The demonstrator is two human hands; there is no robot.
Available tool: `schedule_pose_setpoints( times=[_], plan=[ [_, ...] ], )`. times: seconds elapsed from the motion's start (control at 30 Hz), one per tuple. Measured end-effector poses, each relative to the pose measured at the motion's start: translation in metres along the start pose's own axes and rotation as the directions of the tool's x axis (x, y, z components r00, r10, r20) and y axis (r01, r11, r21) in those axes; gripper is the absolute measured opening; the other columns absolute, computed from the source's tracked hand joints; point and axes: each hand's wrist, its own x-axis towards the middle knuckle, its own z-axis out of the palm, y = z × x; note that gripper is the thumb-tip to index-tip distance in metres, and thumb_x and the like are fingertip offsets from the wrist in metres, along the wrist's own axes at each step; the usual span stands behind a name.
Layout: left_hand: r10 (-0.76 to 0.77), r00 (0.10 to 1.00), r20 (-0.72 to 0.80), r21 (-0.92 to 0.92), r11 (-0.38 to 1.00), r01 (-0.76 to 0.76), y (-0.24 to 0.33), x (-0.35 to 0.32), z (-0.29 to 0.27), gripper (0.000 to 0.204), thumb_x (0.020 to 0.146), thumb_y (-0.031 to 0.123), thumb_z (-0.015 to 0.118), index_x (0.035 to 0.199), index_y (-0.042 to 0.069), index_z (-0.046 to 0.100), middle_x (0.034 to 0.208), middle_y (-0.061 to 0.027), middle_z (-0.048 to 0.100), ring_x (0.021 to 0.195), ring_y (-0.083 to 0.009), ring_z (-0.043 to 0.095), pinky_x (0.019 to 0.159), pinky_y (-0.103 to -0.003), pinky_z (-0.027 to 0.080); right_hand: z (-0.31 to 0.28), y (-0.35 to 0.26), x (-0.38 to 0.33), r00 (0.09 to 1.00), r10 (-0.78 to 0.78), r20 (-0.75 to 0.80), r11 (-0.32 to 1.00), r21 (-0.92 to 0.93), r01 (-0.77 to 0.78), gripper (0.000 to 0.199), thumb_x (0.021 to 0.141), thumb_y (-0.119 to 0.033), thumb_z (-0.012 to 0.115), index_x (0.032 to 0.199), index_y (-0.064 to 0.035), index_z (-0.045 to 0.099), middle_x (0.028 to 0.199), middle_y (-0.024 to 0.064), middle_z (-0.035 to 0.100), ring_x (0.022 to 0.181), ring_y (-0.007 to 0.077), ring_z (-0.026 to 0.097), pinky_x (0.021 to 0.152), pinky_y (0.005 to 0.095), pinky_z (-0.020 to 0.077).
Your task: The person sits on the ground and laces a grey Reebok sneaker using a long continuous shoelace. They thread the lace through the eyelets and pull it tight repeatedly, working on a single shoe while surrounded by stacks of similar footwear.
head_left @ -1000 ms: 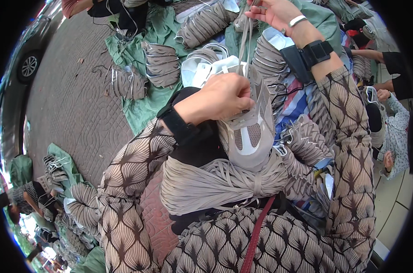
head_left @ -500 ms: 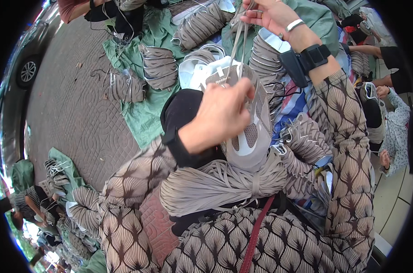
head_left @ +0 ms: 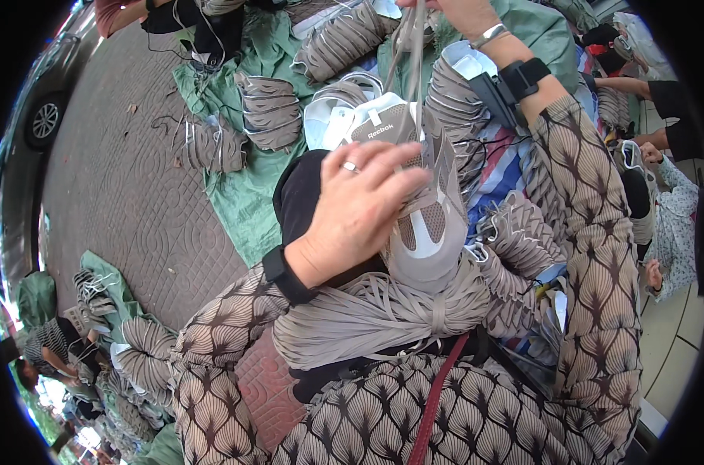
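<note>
Paving [head_left: 127, 217] extends at left; bundled uppers [head_left: 522, 236] crowd the right side. The right hand [head_left: 459, 14], cut by the upper edge, pinches raised laces [head_left: 419, 62]. The gray shoe [head_left: 426, 263], toe against a lace bundle [head_left: 367, 318], lies beneath the left hand [head_left: 360, 198], fingers loosely spread.

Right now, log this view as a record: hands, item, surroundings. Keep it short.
Left hand: over the shoe, fingers partly spread; hold unclear
Right hand: at the top edge, holding laces
Laces: running up from the shoe to the right hand
Shoe: grey and white, toe toward the person
Lace bundle: grey, across the lap, bound near its right end
Nearby: stacked grey-brown pieces on green sheeting
Far left: dark car
</note>
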Motion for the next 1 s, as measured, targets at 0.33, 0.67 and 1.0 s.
schedule_pose_setpoints(
  times=[0.33, 0.67, 1.0],
  plan=[
    [-0.228, 0.968, 0.102, 0.054, 0.973, 0.224, -0.022, -0.010, -0.005, 0.016, 0.074, 0.016, 0.076, 0.085, 0.012, 0.065, 0.099, -0.0041, 0.055, 0.099, -0.0271, 0.051, 0.085, -0.041, 0.036, -0.003, -0.004, -0.003, 0.996, 0.088, -0.011, 0.965, -0.247, -0.088, 0.035, 0.105, -0.031, 0.043, 0.090, -0.0055, 0.061, 0.079, 0.0050, 0.067, 0.064, 0.0116, 0.063, 0.059, 0.0240, 0.0507],
    [-0.128, 0.981, 0.148, 0.053, 0.991, 0.121, -0.029, -0.016, -0.008, 0.019, 0.071, 0.013, 0.077, 0.082, 0.010, 0.062, 0.107, -0.0039, 0.055, 0.108, -0.0282, 0.051, 0.092, -0.043, 0.037, -0.053, 0.010, 0.009, 0.835, 0.550, 0.018, 0.820, 0.182, -0.543, 0.027, 0.104, -0.031, 0.045, 0.090, -0.0094, 0.056, 0.081, 0.0045, 0.064, 0.042, 0.0076, 0.033, 0.038, 0.0229, 0.0264],
    [-0.241, 0.968, -0.066, -0.106, 0.967, 0.233, -0.031, 0.010, -0.005, 0.023, 0.079, 0.015, 0.073, 0.097, 0.008, 0.062, 0.093, -0.0085, 0.062, 0.094, -0.0299, 0.057, 0.079, -0.040, 0.042, -0.032, -0.008, 0.005, 0.928, 0.372, -0.003, 0.843, 0.419, -0.337, 0.026, 0.104, -0.026, 0.045, 0.099, -0.0036, 0.059, 0.085, 0.0110, 0.065, 0.082, 0.0277, 0.067, 0.077, 0.0452, 0.0580]
  ],
)
